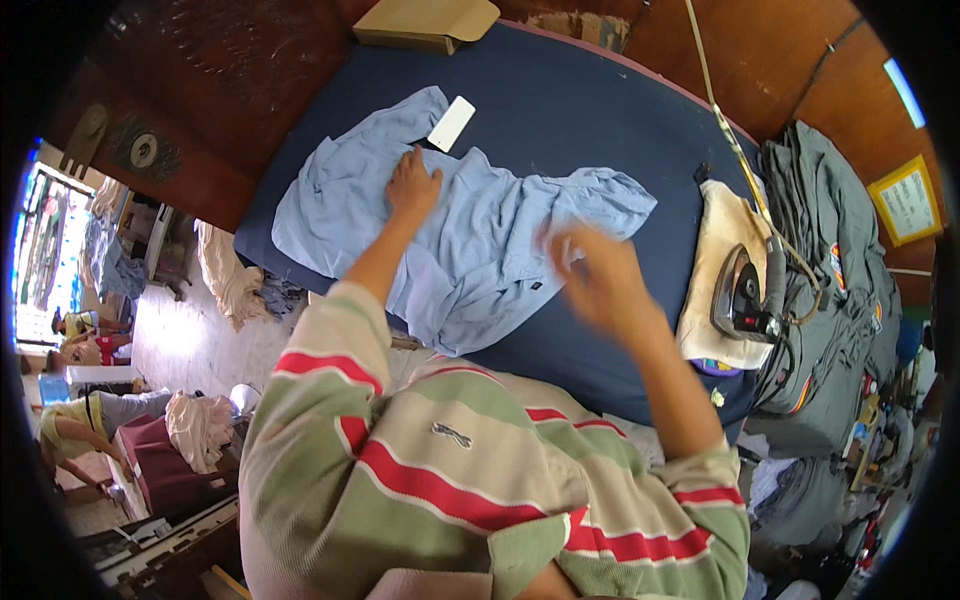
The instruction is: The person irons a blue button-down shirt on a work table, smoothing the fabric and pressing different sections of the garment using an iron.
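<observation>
A light blue shirt (470,220) lies spread and wrinkled across a dark blue padded table (570,110). On its upper middle part my left hand (415,187) rests palm down, fingers stretched out over the cloth. My right hand (600,275) is over the shirt's right part and smeared by motion, so its fingers and anything in them cannot be made out. Just beyond my left fingertips lies a white flat rectangular thing, like a phone (452,124), at the shirt's far edge.
An iron (745,295) with a cord sits on a beige cloth pad (715,225) at the right. Beside it are piled dark grey garments (835,230). A cardboard box (425,24) stands at the far edge. At lower left another person (75,430) bends over a dark red surface.
</observation>
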{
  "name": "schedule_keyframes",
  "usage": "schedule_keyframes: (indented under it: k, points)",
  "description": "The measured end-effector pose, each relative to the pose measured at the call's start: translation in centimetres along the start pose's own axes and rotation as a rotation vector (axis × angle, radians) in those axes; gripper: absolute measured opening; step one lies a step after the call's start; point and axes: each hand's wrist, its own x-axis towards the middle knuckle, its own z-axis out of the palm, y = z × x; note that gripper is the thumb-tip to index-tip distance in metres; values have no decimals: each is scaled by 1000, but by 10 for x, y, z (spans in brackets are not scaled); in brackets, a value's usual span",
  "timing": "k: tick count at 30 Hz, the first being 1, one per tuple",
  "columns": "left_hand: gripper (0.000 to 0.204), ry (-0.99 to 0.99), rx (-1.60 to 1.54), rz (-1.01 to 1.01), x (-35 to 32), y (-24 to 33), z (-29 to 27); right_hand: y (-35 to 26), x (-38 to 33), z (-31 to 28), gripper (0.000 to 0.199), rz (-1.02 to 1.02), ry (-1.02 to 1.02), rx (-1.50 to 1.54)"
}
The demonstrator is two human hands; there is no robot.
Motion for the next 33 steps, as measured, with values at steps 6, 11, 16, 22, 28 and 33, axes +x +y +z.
schedule_keyframes:
  k: [6,11,16,22,28,33]
  points:
    - [36,-375,-22,78,47,29,-2,235,-27,5,32,556,12,-589]
    - [21,-49,-663,168,4,-44,-20,170,-63,-5,26,571,276,-366]
    - [31,-429,-846,-145,-91,-94,-67,82,-198,14,29,853,380,-392]
    - [39,-679,-580,-92,-60,-57,-77,67,-177,33,32,928,802,-341]
    - [26,-1094,-956,-657,16,7,-2,118,-156,12,26,965,191,-410]
    - [27,-1021,-450,-231,26,10,32,120,-123,-2,22,894,21,-792]
